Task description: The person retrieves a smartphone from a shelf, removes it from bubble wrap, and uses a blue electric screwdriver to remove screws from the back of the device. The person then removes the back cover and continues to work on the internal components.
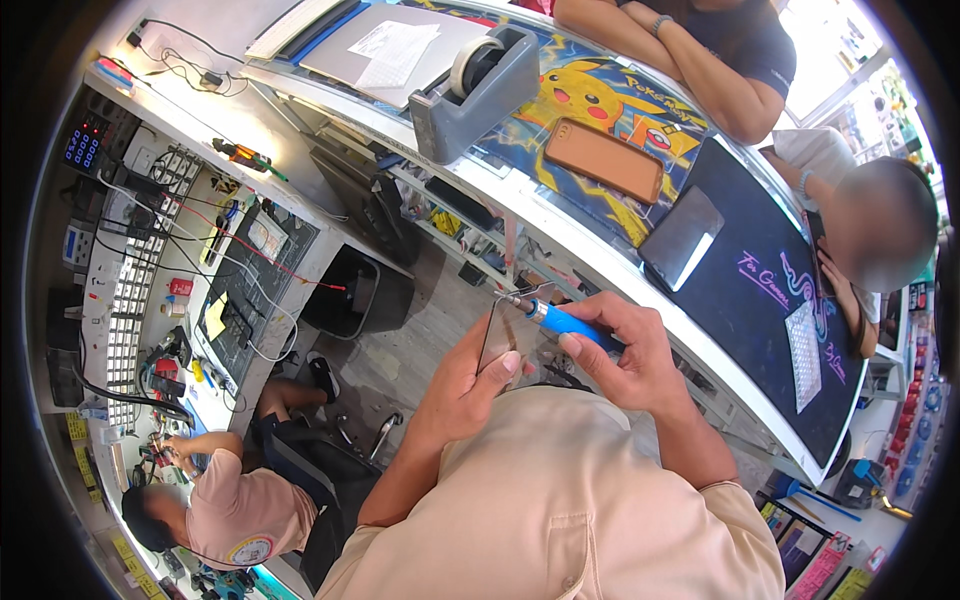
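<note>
My left hand (470,390) grips a thin, glossy, see-through rectangular piece (502,330), upright in front of my body. My right hand (630,360) is closed around a blue pen-shaped tool (565,325), whose metal tip lies at the top part of that piece. Beyond my hands, on the long counter (595,245), lie a dark phone (680,240) and an orange-brown phone case (602,160).
A grey tape dispenser (450,125), a laptop (345,70) and a dark mat (770,350) lie on the counter, where two people (730,80) lean. At left, a seated co-worker (240,500) works at a cluttered bench (260,345) beside a black bin (345,305).
</note>
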A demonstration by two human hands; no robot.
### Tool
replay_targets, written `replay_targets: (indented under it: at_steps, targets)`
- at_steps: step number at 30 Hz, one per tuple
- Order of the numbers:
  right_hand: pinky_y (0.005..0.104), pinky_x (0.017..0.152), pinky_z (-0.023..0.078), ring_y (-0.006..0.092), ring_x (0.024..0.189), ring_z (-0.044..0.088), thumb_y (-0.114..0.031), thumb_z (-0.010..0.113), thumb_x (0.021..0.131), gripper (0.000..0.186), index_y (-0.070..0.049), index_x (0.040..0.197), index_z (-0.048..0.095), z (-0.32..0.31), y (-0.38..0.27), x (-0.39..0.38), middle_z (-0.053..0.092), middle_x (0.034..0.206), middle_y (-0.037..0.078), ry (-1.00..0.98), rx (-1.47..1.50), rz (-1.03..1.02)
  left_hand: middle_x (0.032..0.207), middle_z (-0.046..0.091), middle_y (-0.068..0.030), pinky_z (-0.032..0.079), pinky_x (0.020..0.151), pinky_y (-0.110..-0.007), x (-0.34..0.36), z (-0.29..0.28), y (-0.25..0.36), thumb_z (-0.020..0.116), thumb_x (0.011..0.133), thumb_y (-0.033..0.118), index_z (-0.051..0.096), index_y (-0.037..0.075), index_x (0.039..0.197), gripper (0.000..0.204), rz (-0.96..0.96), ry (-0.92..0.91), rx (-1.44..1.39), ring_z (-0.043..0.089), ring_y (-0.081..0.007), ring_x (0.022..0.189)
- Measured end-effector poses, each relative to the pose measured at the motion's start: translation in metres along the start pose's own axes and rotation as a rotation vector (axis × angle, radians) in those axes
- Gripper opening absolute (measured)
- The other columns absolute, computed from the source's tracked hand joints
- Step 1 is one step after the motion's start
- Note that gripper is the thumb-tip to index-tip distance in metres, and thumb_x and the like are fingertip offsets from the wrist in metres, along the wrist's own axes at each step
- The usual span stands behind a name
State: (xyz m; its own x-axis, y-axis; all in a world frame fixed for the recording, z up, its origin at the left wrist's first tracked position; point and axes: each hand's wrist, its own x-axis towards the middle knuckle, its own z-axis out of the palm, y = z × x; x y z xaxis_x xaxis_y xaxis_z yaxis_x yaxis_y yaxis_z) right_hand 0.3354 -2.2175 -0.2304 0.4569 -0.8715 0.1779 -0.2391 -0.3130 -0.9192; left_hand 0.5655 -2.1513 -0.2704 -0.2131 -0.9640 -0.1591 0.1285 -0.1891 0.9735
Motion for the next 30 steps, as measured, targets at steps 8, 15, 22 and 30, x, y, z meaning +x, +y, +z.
replay_targets:
  at_steps: [8,15,22,30]
  targets:
    - [0.0295,0.061,0.049,0.0176,0.066,0.063,-0.012,0.075,0.096,0.022,0.001,0.112,0.073,0.0002,0.0008,-0.001,0.073,0.086,0.012,0.01,0.015,-0.005,0.116,0.069,-0.0104,0.053,0.091,-0.032,-0.0006,0.0008,-0.0006,0.054,0.109,0.025,0.046,-0.004,0.154,0.054,-0.004,0.003,-0.023,0.065,-0.0156,0.1]
    - [0.0291,0.06,0.048,0.0152,0.064,0.061,-0.012,0.075,0.096,0.021,0.002,0.112,0.072,0.0012,-0.0006,-0.0014,0.073,0.084,0.011,0.028,0.019,-0.01,0.11,0.069,-0.0084,0.051,0.091,-0.031,-0.0005,-0.0004,-0.0005,0.053,0.108,0.022,0.047,-0.004,0.153,0.052,-0.005,-0.009,0.0,0.063,-0.0146,0.099]
    - [0.0277,0.058,0.046,0.0122,0.063,0.059,-0.012,0.075,0.097,0.02,0.002,0.111,0.072,-0.0022,-0.0014,-0.0049,0.072,0.081,0.009,0.031,0.055,0.029,0.111,0.069,-0.0081,0.051,0.092,-0.031,0.0006,0.0024,-0.0008,0.053,0.108,0.023,0.047,-0.004,0.153,0.052,-0.016,-0.016,-0.03,0.063,-0.0144,0.099]
    - [0.0272,0.058,0.045,0.0118,0.064,0.059,-0.015,0.076,0.097,0.021,0.001,0.111,0.073,-0.0082,-0.0001,-0.0096,0.071,0.081,0.008,0.034,0.031,0.065,0.119,0.068,-0.0091,0.051,0.093,-0.031,0.0015,0.0038,0.0017,0.053,0.109,0.025,0.048,-0.003,0.151,0.051,-0.035,-0.02,-0.054,0.064,-0.0148,0.1]
